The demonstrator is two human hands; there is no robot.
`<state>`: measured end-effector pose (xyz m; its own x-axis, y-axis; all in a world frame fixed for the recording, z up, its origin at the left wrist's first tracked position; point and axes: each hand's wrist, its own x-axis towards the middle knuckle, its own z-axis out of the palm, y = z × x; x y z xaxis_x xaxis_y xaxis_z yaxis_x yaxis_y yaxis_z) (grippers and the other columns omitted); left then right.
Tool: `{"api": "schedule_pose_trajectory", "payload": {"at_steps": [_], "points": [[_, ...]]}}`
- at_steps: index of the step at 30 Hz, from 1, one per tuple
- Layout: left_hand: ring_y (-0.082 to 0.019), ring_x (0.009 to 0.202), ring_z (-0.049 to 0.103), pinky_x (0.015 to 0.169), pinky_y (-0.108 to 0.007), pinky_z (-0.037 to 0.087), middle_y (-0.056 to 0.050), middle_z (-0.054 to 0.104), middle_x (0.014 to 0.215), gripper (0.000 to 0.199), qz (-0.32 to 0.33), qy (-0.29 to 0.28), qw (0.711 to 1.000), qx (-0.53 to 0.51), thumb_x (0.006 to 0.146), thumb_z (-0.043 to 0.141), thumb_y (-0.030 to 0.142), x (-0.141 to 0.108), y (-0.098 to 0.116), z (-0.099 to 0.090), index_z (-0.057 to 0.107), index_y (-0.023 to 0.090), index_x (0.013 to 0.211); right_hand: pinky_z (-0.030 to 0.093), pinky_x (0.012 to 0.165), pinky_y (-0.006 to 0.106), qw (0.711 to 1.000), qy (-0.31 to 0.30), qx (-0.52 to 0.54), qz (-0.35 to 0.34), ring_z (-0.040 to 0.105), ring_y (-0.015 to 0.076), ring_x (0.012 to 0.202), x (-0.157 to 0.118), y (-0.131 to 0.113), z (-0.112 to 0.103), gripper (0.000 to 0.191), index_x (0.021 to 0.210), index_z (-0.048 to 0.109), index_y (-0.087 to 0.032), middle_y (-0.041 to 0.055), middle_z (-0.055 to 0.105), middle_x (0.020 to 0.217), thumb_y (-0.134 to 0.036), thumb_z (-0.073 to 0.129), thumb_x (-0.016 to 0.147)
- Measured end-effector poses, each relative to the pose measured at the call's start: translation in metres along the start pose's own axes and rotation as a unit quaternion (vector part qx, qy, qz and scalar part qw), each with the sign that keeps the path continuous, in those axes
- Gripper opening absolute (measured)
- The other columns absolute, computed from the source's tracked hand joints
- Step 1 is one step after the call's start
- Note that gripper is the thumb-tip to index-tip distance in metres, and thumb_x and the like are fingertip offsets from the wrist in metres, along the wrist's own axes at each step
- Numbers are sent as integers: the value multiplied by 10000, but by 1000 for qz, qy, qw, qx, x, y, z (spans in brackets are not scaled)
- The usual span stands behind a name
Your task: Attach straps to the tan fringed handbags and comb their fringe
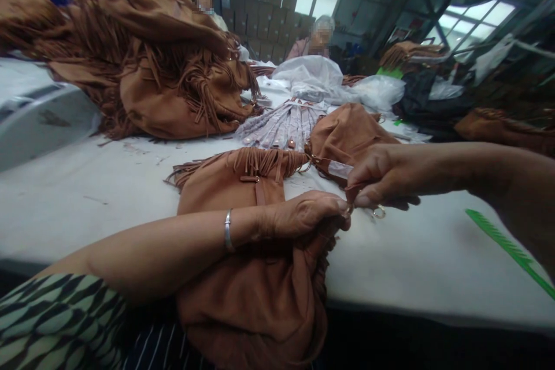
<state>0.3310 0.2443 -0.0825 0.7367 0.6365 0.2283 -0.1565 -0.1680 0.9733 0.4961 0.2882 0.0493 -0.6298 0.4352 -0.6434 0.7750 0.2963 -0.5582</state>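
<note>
A brown fringed handbag (251,306) hangs over the table's front edge toward my lap. My left hand (303,214) is closed on the bag's right end, its fingertips at a small metal fitting there. Touching the left fingertips, my right hand (381,179) pinches the end of a brown leather strap (353,192). A piece of clear wrapped strap (340,169) shows just behind the right fingers. Below the right hand is a gold ring (379,212); what it is attached to is hidden. The exact join between the fingertips is too small to make out.
Brown fringed bags (173,81) are heaped at the back left, near a grey plastic bin (47,115). Plastic-wrapped straps (281,124) lie behind my bag, beside another brown bag (342,130). A green toothed strip (503,243) lies right. Two people sit beyond the white table (87,202).
</note>
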Motion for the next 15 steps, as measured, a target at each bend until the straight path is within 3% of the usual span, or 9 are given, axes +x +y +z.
{"api": "schedule_pose_trajectory", "payload": {"at_steps": [4, 8, 15], "points": [[-113, 643, 512, 629, -214, 436, -12, 549, 693, 265, -66, 22, 983, -169, 789, 467, 350, -1, -2, 0, 595, 121, 751, 323, 351, 147, 1000, -6, -25, -9, 441, 68, 394, 1, -8, -2, 262, 849, 699, -144, -24, 551, 529, -356, 546, 853], [-125, 590, 505, 592, -251, 444, -32, 545, 676, 258, -124, -26, 922, -366, 698, 541, 371, 1, -5, 2, 579, 118, 726, 339, 391, 146, 999, 14, -36, -17, 463, 68, 436, 2, -6, 1, 277, 890, 690, -141, -15, 572, 582, -370, 539, 854], [-115, 568, 500, 568, -236, 438, -32, 545, 668, 190, -158, -32, 903, -399, 693, 540, 295, 2, -7, 5, 576, 114, 736, 312, 411, 121, 999, 39, -23, 22, 408, 52, 446, -7, -10, 15, 262, 864, 644, -133, -56, 458, 526, -280, 429, 892]]}}
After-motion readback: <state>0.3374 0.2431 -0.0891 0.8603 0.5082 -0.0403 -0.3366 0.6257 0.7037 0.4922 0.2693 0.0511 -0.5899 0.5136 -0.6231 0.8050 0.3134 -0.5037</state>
